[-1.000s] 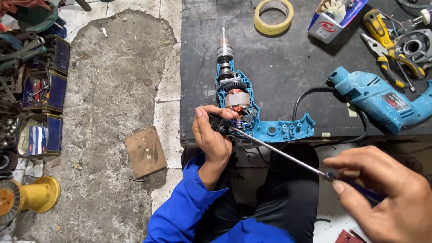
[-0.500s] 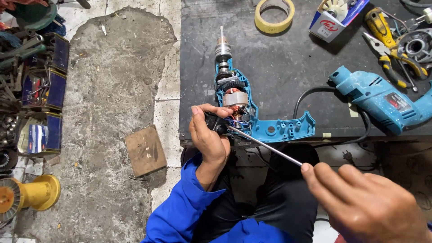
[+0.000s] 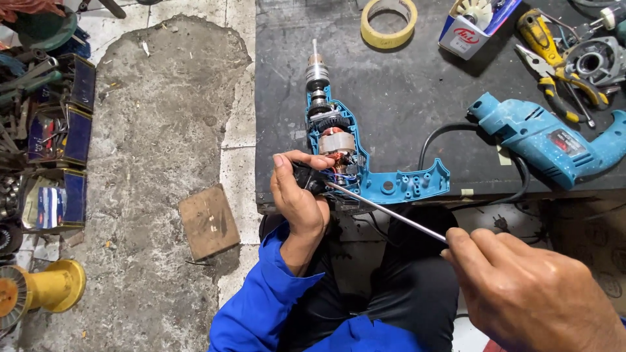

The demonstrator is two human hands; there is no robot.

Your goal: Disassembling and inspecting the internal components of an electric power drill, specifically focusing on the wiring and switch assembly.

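Opened blue drill (image 3: 365, 169) on black worktable (image 3: 404, 91), concrete floor (image 3: 156, 130)

Seen from a head-worn camera looking down — the person's own body fills the lower middle and lower right of the view. The left hand (image 3: 300, 195) is bare, with no glove, ring or watch visible, and its nails are short. A bright blue sleeve (image 3: 267, 293) covers the left forearm, ending in a loose, creased cuff just below the wrist. More of the same blue fabric shows at the bottom edge. The right hand (image 3: 528, 293), very close to the camera and slightly blurred, is also bare — no sleeve on it is visible. Black trousers (image 3: 404, 287) cover both legs, the cloth plain and lightly wrinkled.
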